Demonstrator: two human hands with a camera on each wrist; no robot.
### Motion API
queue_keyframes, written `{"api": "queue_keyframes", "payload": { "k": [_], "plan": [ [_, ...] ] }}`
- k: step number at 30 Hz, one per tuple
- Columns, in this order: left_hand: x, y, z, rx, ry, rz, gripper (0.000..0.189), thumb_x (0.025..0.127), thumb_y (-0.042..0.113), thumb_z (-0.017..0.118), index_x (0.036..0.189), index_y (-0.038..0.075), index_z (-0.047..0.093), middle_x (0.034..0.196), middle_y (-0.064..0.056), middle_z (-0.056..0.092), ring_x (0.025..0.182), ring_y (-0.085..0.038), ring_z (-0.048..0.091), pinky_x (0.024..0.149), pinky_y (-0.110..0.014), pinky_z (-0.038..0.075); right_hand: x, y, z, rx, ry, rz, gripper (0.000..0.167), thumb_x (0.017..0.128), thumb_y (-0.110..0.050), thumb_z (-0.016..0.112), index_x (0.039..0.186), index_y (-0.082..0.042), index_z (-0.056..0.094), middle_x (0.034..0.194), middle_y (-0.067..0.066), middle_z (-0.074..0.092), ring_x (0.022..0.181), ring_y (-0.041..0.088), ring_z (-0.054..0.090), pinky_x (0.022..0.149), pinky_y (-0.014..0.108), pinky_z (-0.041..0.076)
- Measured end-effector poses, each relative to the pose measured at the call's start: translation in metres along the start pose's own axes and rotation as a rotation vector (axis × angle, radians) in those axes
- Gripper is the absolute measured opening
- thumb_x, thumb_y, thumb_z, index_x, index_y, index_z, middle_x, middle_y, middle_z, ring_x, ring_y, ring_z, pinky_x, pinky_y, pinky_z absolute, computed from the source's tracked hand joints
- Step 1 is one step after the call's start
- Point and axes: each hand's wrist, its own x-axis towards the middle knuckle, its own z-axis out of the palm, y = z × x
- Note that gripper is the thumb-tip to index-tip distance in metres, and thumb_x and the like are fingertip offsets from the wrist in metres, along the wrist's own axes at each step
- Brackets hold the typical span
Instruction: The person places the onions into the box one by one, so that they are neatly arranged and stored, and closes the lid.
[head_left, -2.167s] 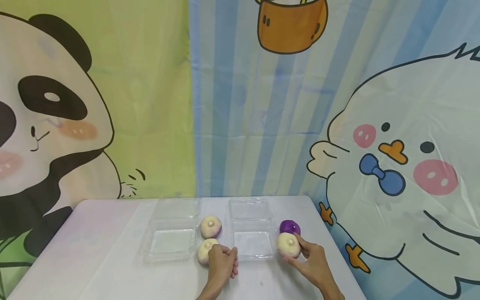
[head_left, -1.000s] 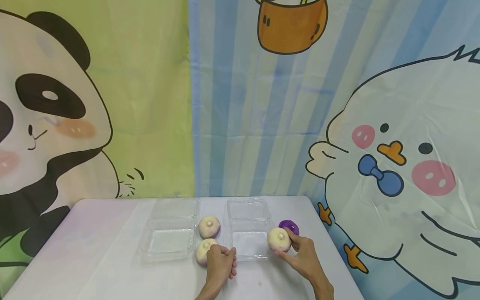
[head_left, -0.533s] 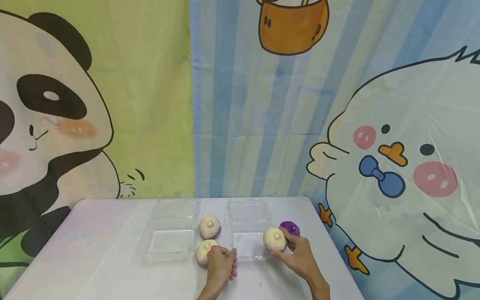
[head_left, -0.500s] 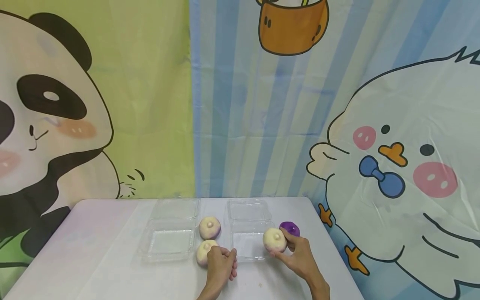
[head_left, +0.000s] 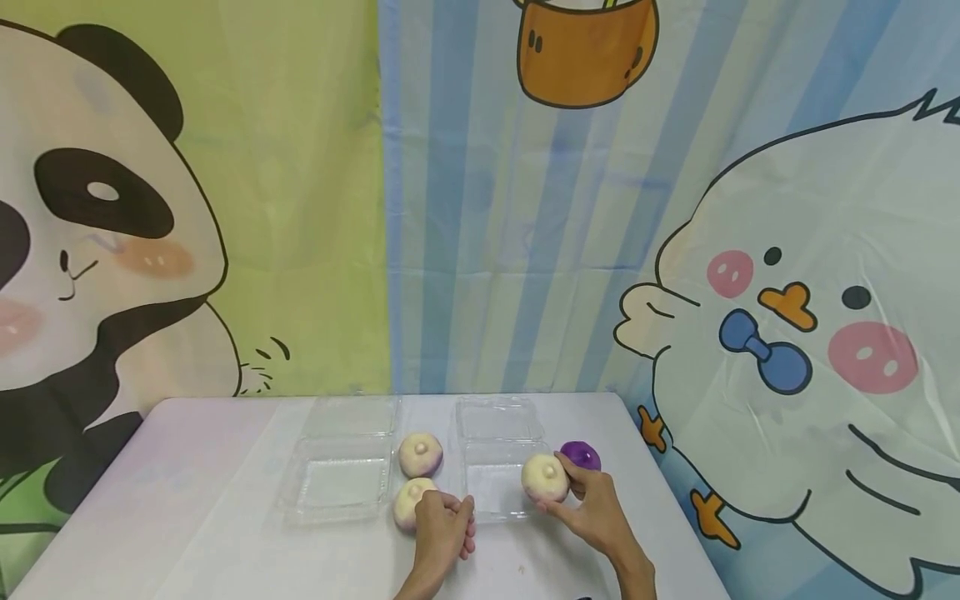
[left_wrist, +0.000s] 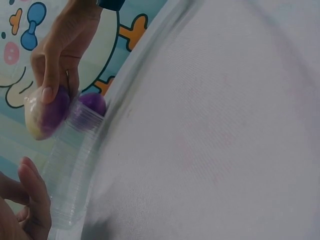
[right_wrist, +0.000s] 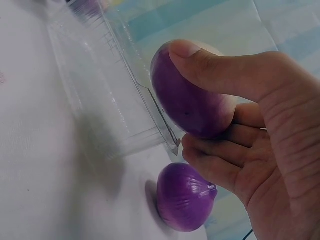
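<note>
One white table fronts a cartoon curtain — hands: left loose, right gripping onion.

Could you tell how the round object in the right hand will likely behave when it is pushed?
The round object seems fairly firm: the right hand makes no visible dent. Its smooth purple side may be slippery. Being rounded, it would probably roll, though its flattened shape could make it wobble.
</note>
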Motion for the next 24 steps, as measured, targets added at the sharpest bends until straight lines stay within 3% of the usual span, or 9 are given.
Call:
{"api": "queue_keyframes", "payload": {
  "k": [13, 24],
  "plan": [
    [0.0011, -0.0009, -0.0001, -0.004, 0.002, -0.002, 0.029, 0.1, 0.006, 0.069, 0.073, -0.005, 0.07, 0.053, -0.004, 0.067, 0.035, -0.007, 0.058, 0.036, -0.031, 0.057, 0.0035, -0.0038, 0.0043, 0.011, -0.013, 0.041, 0.087, 0.072, -0.025, 0.105, 0.143, 0.007, 0.066, 0.138, 0.025, 0.074, 0.125, 0.042, 0.075, 0.097, 0.043, 0.068],
    [0.0002, -0.0023, -0.0008, -0.008, -0.003, 0.001, 0.029, 0.101, 0.006, 0.069, 0.075, -0.009, 0.071, 0.053, -0.004, 0.067, 0.035, -0.007, 0.058, 0.036, -0.031, 0.057, 0.0045, -0.0084, 0.0057, 0.047, -0.028, -0.007, 0.085, 0.072, -0.023, 0.104, 0.141, 0.01, 0.066, 0.136, 0.026, 0.074, 0.125, 0.042, 0.074, 0.097, 0.044, 0.068]
  ]
}}
